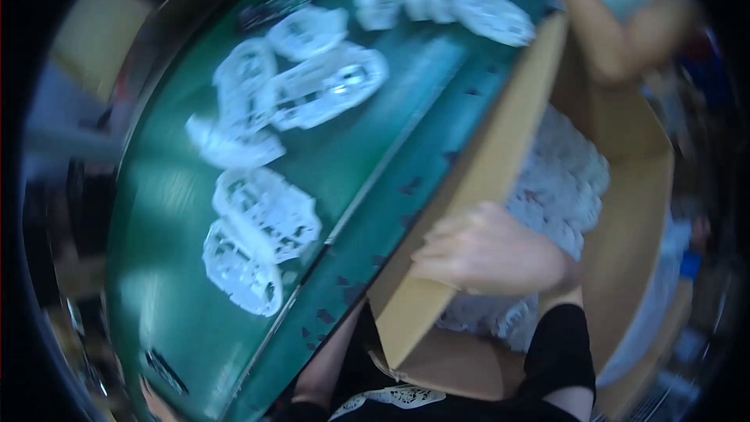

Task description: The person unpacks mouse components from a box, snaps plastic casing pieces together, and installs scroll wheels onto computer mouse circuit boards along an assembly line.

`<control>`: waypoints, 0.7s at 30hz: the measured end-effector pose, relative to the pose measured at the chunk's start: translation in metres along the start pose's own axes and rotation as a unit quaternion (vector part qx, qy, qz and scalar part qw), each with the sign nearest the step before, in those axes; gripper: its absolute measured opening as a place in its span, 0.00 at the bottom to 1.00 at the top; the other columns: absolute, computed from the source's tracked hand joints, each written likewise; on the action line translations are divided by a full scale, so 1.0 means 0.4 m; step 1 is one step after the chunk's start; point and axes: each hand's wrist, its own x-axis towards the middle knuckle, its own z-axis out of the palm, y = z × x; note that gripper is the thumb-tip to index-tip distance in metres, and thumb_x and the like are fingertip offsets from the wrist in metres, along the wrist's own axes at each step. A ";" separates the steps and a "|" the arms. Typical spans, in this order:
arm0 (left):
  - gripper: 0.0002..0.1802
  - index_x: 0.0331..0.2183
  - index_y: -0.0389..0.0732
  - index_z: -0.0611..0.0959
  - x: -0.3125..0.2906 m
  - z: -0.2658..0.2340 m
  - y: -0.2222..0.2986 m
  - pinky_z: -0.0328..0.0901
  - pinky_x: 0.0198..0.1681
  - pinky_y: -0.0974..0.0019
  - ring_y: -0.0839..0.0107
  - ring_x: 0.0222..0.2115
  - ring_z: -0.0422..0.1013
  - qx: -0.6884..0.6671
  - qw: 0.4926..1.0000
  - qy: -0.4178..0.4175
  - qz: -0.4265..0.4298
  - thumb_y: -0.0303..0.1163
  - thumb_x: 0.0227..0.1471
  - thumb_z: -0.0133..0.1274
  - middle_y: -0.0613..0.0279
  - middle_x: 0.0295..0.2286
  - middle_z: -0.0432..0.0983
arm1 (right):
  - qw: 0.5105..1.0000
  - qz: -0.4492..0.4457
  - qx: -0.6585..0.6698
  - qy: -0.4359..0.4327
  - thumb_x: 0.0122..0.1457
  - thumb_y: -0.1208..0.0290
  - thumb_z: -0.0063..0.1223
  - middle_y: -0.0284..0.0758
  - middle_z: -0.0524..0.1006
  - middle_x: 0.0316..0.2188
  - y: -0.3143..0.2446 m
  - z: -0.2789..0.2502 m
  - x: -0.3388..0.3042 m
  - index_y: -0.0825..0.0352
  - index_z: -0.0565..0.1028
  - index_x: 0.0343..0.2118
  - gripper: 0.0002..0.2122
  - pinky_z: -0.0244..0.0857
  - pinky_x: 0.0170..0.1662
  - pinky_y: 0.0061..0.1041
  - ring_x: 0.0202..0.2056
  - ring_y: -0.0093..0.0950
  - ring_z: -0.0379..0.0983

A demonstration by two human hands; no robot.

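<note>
Both hands are working at a tilted cardboard box (500,156), though only one is showing clearly. The right hand (488,254) is curling its fingers (437,254) over the box's near wall at about 5 o'clock in the view, grasping that brown flap by its edge, with the black sleeve (558,344) trailing down toward 6 o'clock. The left hand is lying hidden under the box; only a bare left forearm (332,363) is reaching up from 6 o'clock beneath the cardboard, so whether it is clenched or released I cannot tell.

Inside the box, just to the 3 o'clock side of the right hand and touching it, a heap of white lacy plastic pieces (562,180) is filling the bottom. More of the same white pieces (262,223) are lying scattered on the green desk (164,289), at 9 to 12 o'clock from the hands and well apart from them, some overlapping one another.

Another person's bare arm (601,31) is reaching in from 1 o'clock, resting against the far top corner of the box. Everything is looking motion-blurred.
</note>
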 end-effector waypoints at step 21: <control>0.15 0.46 0.32 0.80 -0.533 0.353 0.393 0.68 0.48 0.52 0.45 0.42 0.74 -0.061 0.797 -0.410 0.440 0.26 0.58 0.50 0.43 0.39 0.79 | 0.968 0.177 -0.151 -0.091 0.38 0.67 0.68 0.29 0.84 0.28 -0.129 0.019 0.064 0.45 0.87 0.34 0.16 0.70 0.32 0.35 0.34 0.32 0.81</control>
